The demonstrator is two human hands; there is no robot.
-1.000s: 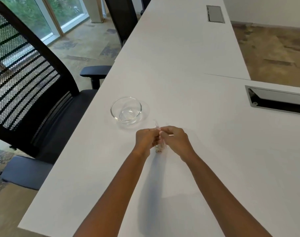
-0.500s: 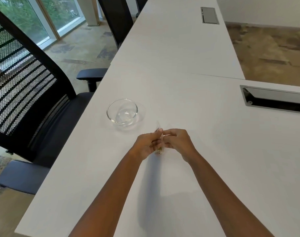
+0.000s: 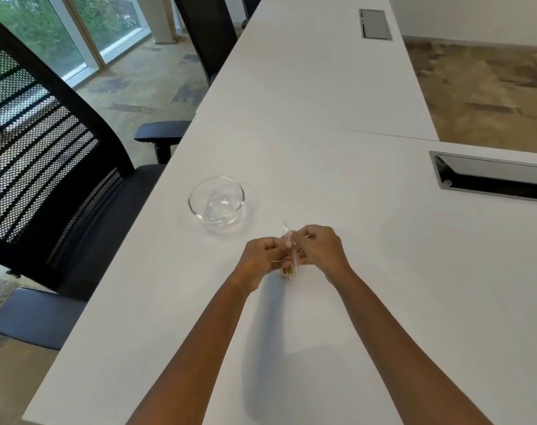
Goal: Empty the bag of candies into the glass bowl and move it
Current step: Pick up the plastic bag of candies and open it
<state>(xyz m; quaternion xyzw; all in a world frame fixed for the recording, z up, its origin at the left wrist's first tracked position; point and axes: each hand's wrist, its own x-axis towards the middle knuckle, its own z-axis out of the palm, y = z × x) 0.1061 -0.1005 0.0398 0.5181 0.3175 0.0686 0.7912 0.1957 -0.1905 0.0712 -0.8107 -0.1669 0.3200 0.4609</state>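
A small clear plastic bag of candies (image 3: pixel 289 271) stands upright on the white table, pinched between both hands. My left hand (image 3: pixel 261 260) grips its left side and my right hand (image 3: pixel 319 250) grips its right side and top. The bag's thin top edge sticks up between my fingers; yellowish candies show at its bottom. An empty glass bowl (image 3: pixel 217 199) sits on the table up and to the left of my hands, a short gap away.
The long white table (image 3: pixel 322 118) has a cable tray slot (image 3: pixel 490 179) at the right and a closed hatch (image 3: pixel 375 24) far back. A black mesh office chair (image 3: pixel 46 179) stands close along the table's left edge, another chair behind it.
Both hands stay shut on the bag and have worked at its top. The bowl has not moved on the table; the camera has shifted a little.
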